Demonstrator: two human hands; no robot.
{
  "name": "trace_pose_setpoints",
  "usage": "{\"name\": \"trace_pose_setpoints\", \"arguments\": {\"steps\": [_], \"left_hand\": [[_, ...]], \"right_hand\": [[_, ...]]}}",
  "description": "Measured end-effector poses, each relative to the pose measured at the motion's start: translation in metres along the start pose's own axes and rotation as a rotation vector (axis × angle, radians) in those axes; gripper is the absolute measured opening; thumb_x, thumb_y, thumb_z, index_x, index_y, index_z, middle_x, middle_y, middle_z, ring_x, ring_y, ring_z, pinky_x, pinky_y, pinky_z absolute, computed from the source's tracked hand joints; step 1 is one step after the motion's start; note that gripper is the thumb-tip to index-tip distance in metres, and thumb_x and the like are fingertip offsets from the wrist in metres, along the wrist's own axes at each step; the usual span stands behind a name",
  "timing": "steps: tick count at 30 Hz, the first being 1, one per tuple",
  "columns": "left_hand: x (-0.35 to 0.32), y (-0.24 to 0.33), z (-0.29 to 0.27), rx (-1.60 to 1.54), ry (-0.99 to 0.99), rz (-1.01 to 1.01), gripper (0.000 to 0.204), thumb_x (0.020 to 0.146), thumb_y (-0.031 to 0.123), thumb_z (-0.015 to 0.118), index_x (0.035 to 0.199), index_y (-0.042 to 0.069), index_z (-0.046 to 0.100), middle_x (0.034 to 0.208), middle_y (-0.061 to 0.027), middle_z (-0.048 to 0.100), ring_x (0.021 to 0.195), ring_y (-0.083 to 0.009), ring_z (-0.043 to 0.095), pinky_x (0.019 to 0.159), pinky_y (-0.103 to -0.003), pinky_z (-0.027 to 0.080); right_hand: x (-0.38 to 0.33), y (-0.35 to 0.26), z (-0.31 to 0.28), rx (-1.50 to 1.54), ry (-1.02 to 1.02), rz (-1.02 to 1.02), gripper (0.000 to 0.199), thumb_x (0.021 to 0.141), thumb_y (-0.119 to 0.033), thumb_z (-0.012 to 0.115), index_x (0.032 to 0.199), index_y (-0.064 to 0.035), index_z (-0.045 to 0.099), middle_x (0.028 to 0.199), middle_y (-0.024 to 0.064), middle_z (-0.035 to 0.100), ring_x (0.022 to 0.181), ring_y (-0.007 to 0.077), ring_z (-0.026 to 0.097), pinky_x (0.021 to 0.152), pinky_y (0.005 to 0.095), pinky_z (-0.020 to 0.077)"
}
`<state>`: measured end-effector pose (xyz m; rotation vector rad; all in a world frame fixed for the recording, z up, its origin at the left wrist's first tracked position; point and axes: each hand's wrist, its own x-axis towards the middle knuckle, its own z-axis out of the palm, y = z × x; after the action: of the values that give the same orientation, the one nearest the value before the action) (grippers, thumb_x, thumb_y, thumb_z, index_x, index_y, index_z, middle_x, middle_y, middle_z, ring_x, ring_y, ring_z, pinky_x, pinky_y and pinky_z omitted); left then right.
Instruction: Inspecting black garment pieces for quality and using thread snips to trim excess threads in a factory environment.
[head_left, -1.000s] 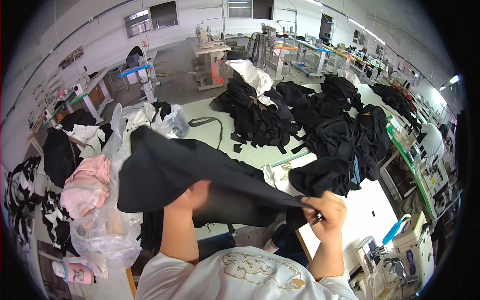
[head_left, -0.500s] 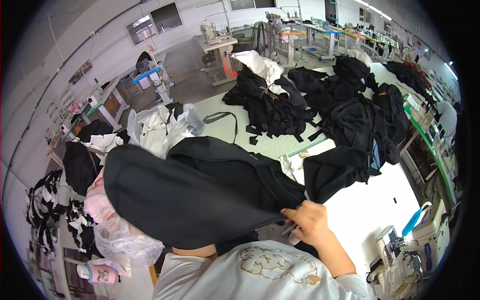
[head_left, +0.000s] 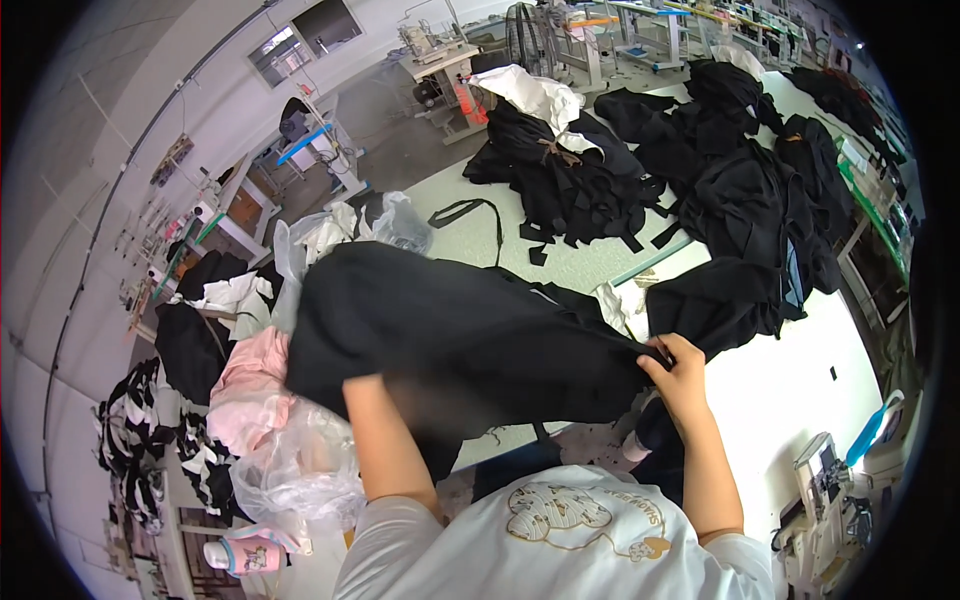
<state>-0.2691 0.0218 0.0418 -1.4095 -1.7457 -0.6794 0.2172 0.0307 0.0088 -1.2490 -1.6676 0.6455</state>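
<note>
A large piece of black fabric [head_left: 450, 330], perhaps a garment, stretches across the space before my chest. My right hand [head_left: 678, 372] pinches its right-hand edge between thumb and fingers. My left forearm [head_left: 392, 440] reaches up to the cloth on the left, but the fabric hides the hand and its fingers. A blur runs over the lower left of the cloth, near my left wrist. Beyond its right end lies another black fabric piece [head_left: 715, 300] on the pale table, beside crumpled white scraps [head_left: 622, 305].
Heaped black cut pieces [head_left: 565, 190] with white cloth on top cover the table's far side; a bigger black pile [head_left: 745, 200] stands right of them. Pink cloth [head_left: 250, 385], a clear plastic bag [head_left: 300, 470] and a pink bottle [head_left: 250, 553] are at left. A sewing machine [head_left: 825, 510] sits lower right.
The fabric has swung right, and its raised left end has drawn in. My right hand has moved up and right with its edge. More of my left forearm shows; the view has shifted.
</note>
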Motion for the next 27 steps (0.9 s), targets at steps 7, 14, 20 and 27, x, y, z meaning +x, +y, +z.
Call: {"name": "trace_pose_setpoints", "arguments": {"steps": [7, 14, 20, 27], "left_hand": [[-0.018, 0.096, -0.014, -0.162, -0.352, -0.187, 0.028, 0.093, 0.017, 0.053, 0.116, 0.005, 0.064, 0.122, -0.0152, 0.059, 0.118, -0.0354, 0.052, 0.104, -0.059, 0.031], [-0.010, 0.198, -0.061, -0.955, -0.403, 0.063, 0.014, 0.086, 0.003, 0.060, 0.098, 0.004, 0.068, 0.116, -0.0102, 0.064, 0.106, -0.0301, 0.060, 0.095, -0.038, 0.047], [-0.003, 0.280, -0.029, -1.210, -0.830, 0.399, 0.017, 0.083, -0.005, 0.056, 0.098, 0.003, 0.054, 0.099, -0.0096, 0.064, 0.094, -0.0269, 0.062, 0.086, -0.038, 0.049], [0.009, 0.268, -0.025, -1.630, -1.435, 0.063, 0.030, 0.087, -0.005, 0.047, 0.110, 0.002, 0.064, 0.104, -0.0025, 0.063, 0.075, -0.0085, 0.052, 0.070, -0.022, 0.043]], "right_hand": [[-0.002, 0.034, 0.023, 0.050, 0.061, 0.143, 0.023, 0.072, -0.002, 0.071, 0.093, 0.0024, 0.063, 0.078, 0.0067, 0.063, 0.070, 0.0113, 0.055, 0.066, 0.0252, 0.0454], [0.005, 0.012, 0.013, 0.074, 0.046, 0.128, 0.022, 0.074, -0.004, 0.073, 0.092, 0.0012, 0.062, 0.082, 0.0092, 0.062, 0.075, 0.0183, 0.058, 0.070, 0.0281, 0.0462], [0.008, 0.000, 0.000, 0.073, 0.010, 0.038, 0.025, 0.070, -0.008, 0.077, 0.092, -0.0018, 0.064, 0.084, 0.0120, 0.063, 0.078, 0.0289, 0.062, 0.070, 0.0333, 0.0485], [0.006, -0.024, -0.013, -0.037, 0.289, -0.097, 0.030, 0.075, -0.012, 0.074, 0.101, -0.0018, 0.061, 0.092, 0.0114, 0.061, 0.079, 0.0265, 0.062, 0.069, 0.0329, 0.0486]]}}
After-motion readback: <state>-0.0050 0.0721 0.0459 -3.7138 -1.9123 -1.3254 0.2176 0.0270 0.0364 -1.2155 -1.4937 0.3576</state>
